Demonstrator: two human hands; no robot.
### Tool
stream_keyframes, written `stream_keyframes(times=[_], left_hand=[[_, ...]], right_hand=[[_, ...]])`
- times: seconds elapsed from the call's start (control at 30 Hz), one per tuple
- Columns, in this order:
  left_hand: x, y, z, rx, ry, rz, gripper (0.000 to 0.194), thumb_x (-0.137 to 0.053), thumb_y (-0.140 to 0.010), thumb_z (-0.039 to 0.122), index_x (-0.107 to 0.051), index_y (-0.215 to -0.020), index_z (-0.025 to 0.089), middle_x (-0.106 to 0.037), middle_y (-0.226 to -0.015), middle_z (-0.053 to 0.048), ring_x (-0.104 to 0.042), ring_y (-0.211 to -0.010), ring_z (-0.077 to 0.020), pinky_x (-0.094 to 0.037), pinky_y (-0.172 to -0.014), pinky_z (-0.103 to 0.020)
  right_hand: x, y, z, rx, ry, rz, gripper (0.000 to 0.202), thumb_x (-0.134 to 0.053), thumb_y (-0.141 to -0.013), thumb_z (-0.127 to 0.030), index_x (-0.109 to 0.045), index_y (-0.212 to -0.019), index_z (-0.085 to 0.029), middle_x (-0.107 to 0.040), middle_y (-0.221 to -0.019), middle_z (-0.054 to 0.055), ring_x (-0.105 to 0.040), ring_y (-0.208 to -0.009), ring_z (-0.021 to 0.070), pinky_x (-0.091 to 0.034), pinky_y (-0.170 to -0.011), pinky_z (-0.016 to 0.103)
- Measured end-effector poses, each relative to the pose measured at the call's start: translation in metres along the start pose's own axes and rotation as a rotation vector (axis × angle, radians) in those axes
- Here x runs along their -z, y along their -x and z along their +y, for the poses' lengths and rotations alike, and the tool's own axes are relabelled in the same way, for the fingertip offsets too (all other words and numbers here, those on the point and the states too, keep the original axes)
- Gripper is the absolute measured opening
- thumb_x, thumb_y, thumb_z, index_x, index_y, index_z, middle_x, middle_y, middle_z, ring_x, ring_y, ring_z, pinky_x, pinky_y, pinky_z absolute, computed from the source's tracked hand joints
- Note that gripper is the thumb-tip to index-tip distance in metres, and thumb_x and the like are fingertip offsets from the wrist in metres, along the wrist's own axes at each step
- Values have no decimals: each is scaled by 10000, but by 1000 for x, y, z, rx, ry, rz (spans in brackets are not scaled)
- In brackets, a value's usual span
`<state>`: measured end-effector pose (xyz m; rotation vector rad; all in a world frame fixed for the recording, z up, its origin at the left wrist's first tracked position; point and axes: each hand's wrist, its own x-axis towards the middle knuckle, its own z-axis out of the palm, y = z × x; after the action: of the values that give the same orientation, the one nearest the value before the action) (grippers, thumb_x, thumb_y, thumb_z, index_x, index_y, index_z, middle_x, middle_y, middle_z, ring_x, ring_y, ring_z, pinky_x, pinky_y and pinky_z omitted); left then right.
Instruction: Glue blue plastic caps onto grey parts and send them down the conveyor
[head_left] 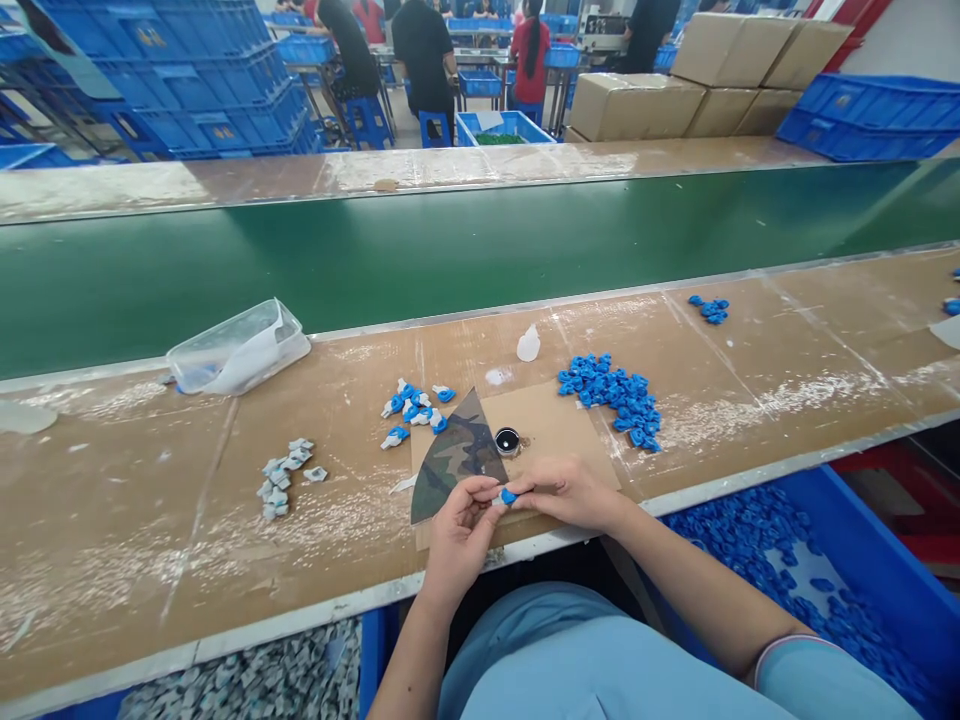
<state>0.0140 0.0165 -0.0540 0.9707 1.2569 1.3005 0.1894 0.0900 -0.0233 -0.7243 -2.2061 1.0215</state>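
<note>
Near the table's front edge, my left hand (466,520) and my right hand (566,492) meet, both closed on a small blue and grey plastic part (508,496). My fingers cover much of it. Just beyond them a small round black cup (507,441) stands on a cardboard sheet (559,425). A camouflage-patterned wedge (457,455) lies beside it, to the left. Farther left is a group of joined blue and grey parts (416,408). A pile of blue plastic parts (615,395) sits to the right, and loose grey parts (277,478) lie at the far left.
A clear plastic box (238,350) and a small white bottle (529,344) stand toward the back of the table. Behind runs a green conveyor belt (450,245). Below the edge are a blue bin (892,590) of blue parts and a heap of grey parts (255,675).
</note>
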Motion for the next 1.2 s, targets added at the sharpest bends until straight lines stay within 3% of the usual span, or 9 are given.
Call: stream_keyframes(times=[0.1,0.37,0.53,0.67,0.73,0.87,1.0,1.1,1.2], left_hand=[[2,0,-5,27,31,-55,303,-702,-743,347,-613,-981,181,-716,-832,-58,-692,-832,-177,-550,-795,-302],[-2,1,0,56,20,-55,326,-700,-741,358,-615,-1002,183,-717,-842,-55,-692,-839,-180,-550,-805,-307],[0,-5,4,27,-54,-2,364,-692,-737,379,-612,-1032,183,-719,-882,-74,-694,-871,-190,-553,-831,-327],[14,-27,10,-18,-145,171,379,-705,-702,396,-612,-997,177,-709,-893,-81,-689,-862,-186,-558,-813,-328],[21,-41,14,-43,-174,271,367,-706,-687,393,-610,-964,172,-703,-875,-81,-687,-837,-186,-562,-801,-338],[26,-59,17,-93,-217,389,313,-662,-704,324,-598,-968,169,-688,-928,-94,-680,-856,-187,-556,-819,-353],[35,-56,16,-155,-367,447,322,-607,-735,284,-591,-1036,172,-654,-999,-106,-666,-842,-185,-553,-797,-358],[55,-45,19,-233,-601,555,307,-567,-763,284,-598,-1047,171,-639,-985,-107,-636,-816,-194,-544,-770,-367],[86,-37,27,-267,-842,721,251,-510,-784,244,-610,-1002,167,-634,-949,-114,-607,-879,-232,-519,-809,-405]], right_hand=[[1,0,4,-5,-41,-22,192,-633,-864,-341,-756,-903,-200,-766,-816,60,-714,-708,158,-544,-662,234],[-15,10,9,-80,-134,97,220,-646,-844,-404,-757,-872,-216,-770,-819,44,-719,-686,149,-551,-639,221],[9,10,10,-53,24,138,197,-622,-864,-361,-741,-898,-206,-763,-853,47,-708,-758,158,-549,-708,245],[45,9,28,-260,380,472,168,-550,-877,-255,-712,-870,-209,-729,-808,49,-662,-681,162,-535,-654,270],[58,9,42,-345,530,529,166,-538,-858,-223,-697,-902,-201,-712,-843,67,-651,-682,176,-536,-674,296],[64,5,61,-461,713,475,162,-536,-832,-200,-679,-907,-194,-682,-846,87,-651,-745,222,-527,-707,338],[60,3,65,-458,735,422,128,-552,-812,-202,-655,-886,-214,-652,-855,67,-627,-689,203,-515,-671,322],[61,3,67,-426,729,392,120,-539,-798,-204,-636,-866,-221,-635,-817,54,-606,-654,200,-508,-660,329],[63,5,72,-409,722,395,122,-545,-775,-231,-631,-857,-205,-622,-785,58,-596,-640,202,-509,-665,339]])
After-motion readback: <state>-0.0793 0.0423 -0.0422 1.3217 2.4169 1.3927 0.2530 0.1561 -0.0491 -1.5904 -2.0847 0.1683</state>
